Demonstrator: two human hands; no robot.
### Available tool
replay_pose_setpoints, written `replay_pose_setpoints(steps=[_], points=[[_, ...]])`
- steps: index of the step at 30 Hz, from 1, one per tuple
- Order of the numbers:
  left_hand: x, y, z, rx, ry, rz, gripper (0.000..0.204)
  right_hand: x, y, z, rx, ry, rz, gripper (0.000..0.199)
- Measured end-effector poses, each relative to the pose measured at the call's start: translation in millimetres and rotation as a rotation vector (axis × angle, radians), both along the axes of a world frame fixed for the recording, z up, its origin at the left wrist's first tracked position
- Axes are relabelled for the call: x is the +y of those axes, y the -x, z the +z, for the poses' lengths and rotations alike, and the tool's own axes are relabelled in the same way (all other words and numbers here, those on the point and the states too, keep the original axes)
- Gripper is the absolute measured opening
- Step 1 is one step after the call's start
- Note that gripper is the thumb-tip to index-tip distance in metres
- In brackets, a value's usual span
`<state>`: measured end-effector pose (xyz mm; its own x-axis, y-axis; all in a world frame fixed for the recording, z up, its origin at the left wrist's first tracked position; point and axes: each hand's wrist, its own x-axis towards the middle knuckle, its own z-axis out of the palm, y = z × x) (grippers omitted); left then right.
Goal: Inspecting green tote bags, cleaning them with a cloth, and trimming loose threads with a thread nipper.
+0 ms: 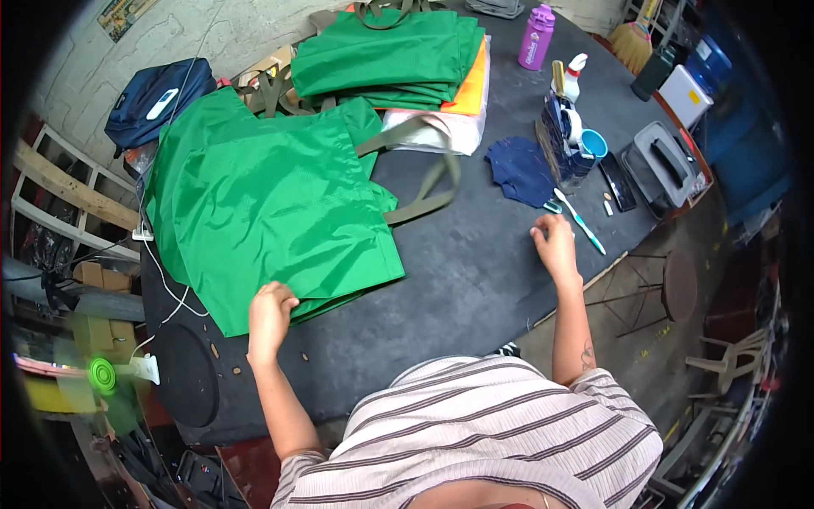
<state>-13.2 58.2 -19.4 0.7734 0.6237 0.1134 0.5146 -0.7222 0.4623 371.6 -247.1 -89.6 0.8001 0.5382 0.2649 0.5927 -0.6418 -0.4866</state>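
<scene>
A large green tote bag with olive straps lies spread on the dark table, over other green fabric. At its near edge my left hand has its fingers closed on the bag's border. My right hand hovers at the table's right side with curled fingers, and whatever is in them, if anything, is hidden. Just beyond it are a teal and white toothbrush and a small teal-tipped item of unclear kind. A dark blue cloth lies farther back.
Folded green bags are stacked at the back. Toward the right stand a purple bottle, a spray bottle, an organizer with a blue cup, a phone and a grey case. A navy bag sits far left; white cable runs below it.
</scene>
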Motion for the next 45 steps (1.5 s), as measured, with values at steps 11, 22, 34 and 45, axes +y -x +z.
replay_pose_setpoints(steps=[11, 22, 34, 45], points=[[-56.9, -105.9, -45.4, -0.327, 0.047, -0.037, 0.049, 20.7, -12.0, -37.1, -0.291, 0.153, -0.312, 0.051], [-66.5, -106.3, -97.9, -0.376, 0.18, -0.07, 0.017, 34.5, -25.6, -57.1, -0.375, 0.031, -0.175, 0.028], [-96.8, -121.6, -71.4, -0.096, -0.114, -0.186, 0.04, 31.5, -29.0, -57.4, -0.379, -0.112, -0.175, 0.013], [-40.3, -215.9, -78.5, -0.008, -0.314, -0.376, 0.024, 91.4, 36.8, -20.5, 0.105, -0.412, 0.078, 0.038]])
